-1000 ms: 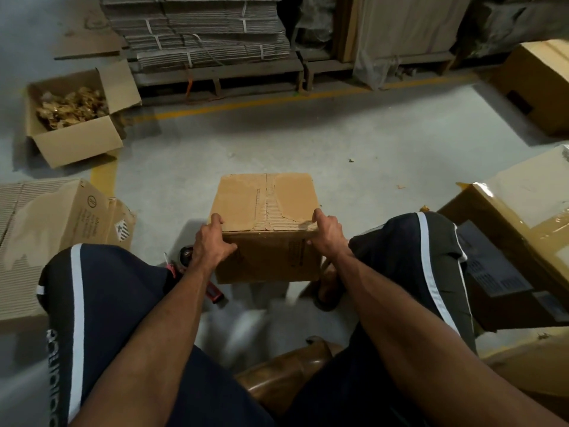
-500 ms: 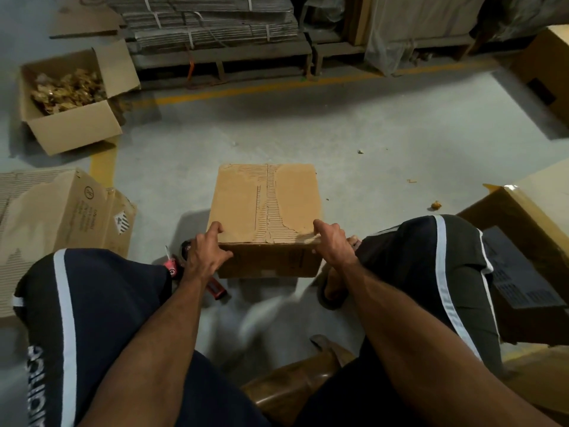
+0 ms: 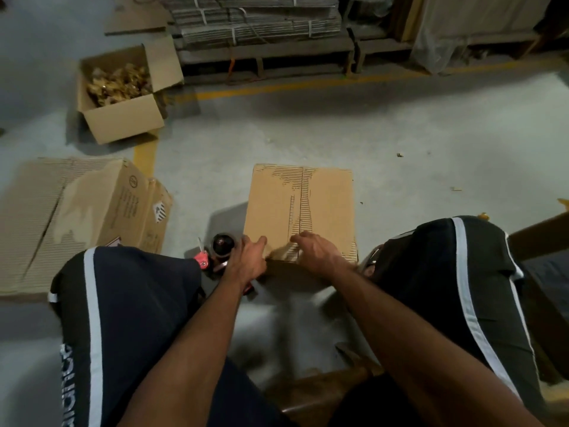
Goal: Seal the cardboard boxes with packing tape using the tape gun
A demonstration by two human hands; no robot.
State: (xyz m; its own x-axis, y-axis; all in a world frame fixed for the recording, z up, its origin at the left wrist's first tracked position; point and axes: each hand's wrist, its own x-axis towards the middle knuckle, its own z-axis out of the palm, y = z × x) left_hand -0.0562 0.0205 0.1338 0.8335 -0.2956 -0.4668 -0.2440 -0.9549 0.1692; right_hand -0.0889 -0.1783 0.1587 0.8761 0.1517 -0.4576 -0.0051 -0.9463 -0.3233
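Observation:
A closed brown cardboard box (image 3: 323, 208) stands on the floor between my knees, its top paper torn along the centre seam. My right hand (image 3: 317, 251) rests on the near edge of the top, right at the seam, fingers bent downward. My left hand (image 3: 249, 257) lies at the box's near left corner, with a finger touching the top edge. The red and black tape gun (image 3: 215, 254) lies on the floor just left of that hand. Its handle runs under my left wrist, and the hand does not visibly hold it.
A large worn carton (image 3: 92, 211) lies on its side to the left. An open box of brown scraps (image 3: 123, 118) stands beyond it. Strapped flat cardboard on a pallet (image 3: 255, 23) lines the back. Another carton (image 3: 542, 238) sits behind my right knee.
Both hands have let go of the box's near corners. The right hand slid left to the centre seam, and the left hand moved in at the left corner. The view tilted down.

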